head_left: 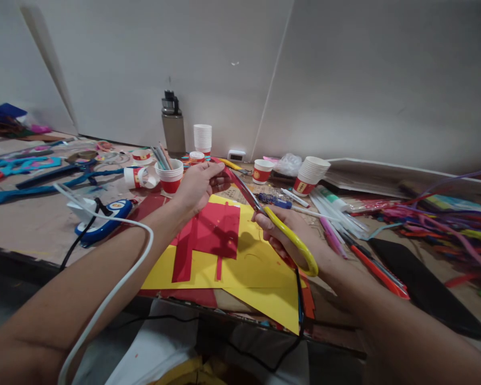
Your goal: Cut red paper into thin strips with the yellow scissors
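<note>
The left hand (pixel 198 184) pinches a narrow red strip, paper as it seems (pixel 233 176), and the right hand (pixel 299 224) is closed around a pair of metal scissors with yellow loop handles (pixel 280 225). I cannot tell if the blades already bite the strip. For a clean cut, I would hold the strip tight, turn its edge toward the blades and keep the left fingertips away from their line.

The scissors are in the air above a large yellow paper sheet (pixel 254 278), which lies at the near edge of the brown desk (pixel 20 224). Their tips point to the far edge and leftward, toward the left hand; the long axis runs slantwise, handles toward the near right corner.
</note>
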### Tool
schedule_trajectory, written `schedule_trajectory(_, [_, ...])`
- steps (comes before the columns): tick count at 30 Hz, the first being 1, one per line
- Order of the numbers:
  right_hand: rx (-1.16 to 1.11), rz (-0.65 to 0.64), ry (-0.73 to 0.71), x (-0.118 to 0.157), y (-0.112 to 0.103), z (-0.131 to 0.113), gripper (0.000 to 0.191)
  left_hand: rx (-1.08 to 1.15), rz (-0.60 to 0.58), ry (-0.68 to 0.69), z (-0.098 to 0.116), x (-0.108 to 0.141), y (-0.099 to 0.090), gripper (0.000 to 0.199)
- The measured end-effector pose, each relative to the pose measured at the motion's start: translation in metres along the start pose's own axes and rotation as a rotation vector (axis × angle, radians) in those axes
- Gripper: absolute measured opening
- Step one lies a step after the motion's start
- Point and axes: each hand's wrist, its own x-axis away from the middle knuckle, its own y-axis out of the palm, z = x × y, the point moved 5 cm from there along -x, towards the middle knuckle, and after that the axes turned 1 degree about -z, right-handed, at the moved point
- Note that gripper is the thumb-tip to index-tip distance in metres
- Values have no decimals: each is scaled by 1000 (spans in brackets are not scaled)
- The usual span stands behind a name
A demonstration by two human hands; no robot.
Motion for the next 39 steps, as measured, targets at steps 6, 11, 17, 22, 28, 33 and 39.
schedule_trajectory(6, [12, 19, 5, 1, 1, -1, 43, 3, -12, 5, -1, -1, -1, 13])
schedule_trajectory(11, [9, 12, 10, 1, 1, -2, 43, 3, -15, 7, -1, -2, -1, 15])
schedule_trajectory(17, [41, -17, -21, -3, -1, 9, 36, -3, -36, 15, 0, -1, 0, 18])
schedule_trajectory(22, [112, -5, -77, -5, -2, 10, 36, -31, -25, 18, 1, 1, 2, 19])
schedule_trajectory(28, [155, -2, -103, -5, -2, 7, 40, -46, -31, 25, 1, 3, 5, 20])
schedule_trajectory(33, [123, 7, -87, -6, -1, 13, 36, -51, -48, 38, -1, 3, 5, 21])
schedule_trajectory(39, [90, 14, -111, -5, 0, 14, 32, -46, -46, 34, -2, 2, 4, 23])
